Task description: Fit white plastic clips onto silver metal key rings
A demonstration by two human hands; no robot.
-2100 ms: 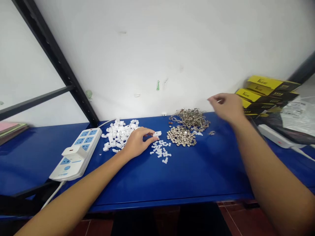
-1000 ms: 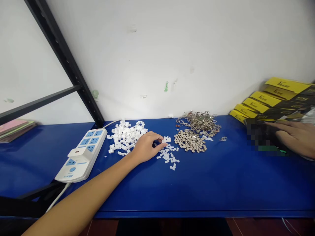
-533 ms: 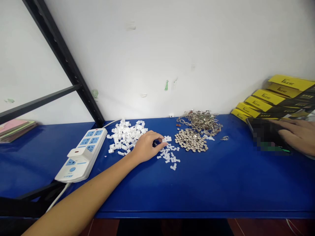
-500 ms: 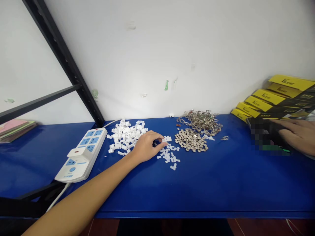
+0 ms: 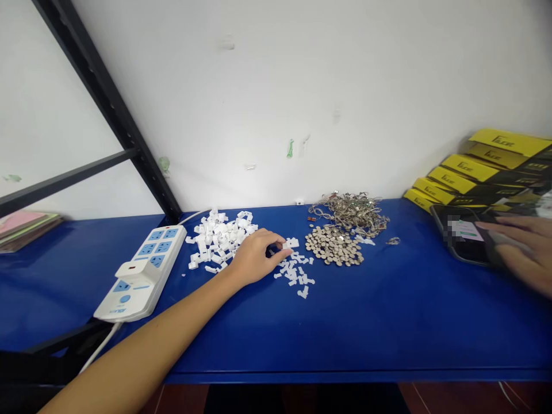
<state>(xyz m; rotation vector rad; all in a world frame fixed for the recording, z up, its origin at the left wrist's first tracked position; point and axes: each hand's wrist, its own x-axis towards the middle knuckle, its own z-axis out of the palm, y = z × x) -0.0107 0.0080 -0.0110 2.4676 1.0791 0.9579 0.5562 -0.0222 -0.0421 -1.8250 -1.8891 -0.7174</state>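
Note:
My left hand (image 5: 257, 257) rests on the blue table, its thumb and fingers curled in a pinch at a small white plastic piece (image 5: 291, 243). Just left of it spreads a heap of white plastic housings (image 5: 222, 236). Small white flat cut-outs (image 5: 294, 271) lie below and right of the fingertips. Farther right are a pile of round silvery discs (image 5: 334, 246) and a tangle of thin wires with small parts (image 5: 356, 213). My right hand (image 5: 528, 247), smeared by motion, is beside a phone (image 5: 463, 233) with a lit screen. A dark, blurred item lies at its fingers.
A white power strip (image 5: 144, 270) with a plugged-in adapter lies at the left, beside a black metal shelf post (image 5: 112, 109). Yellow and black boxes (image 5: 470, 169) are stacked at the back right. Coloured papers (image 5: 30, 230) lie at far left. Behind is a white wall.
My right hand has shifted slightly right and down, uncovering more of the phone, whose screen now shows lit. My left hand stays in place at the white piece.

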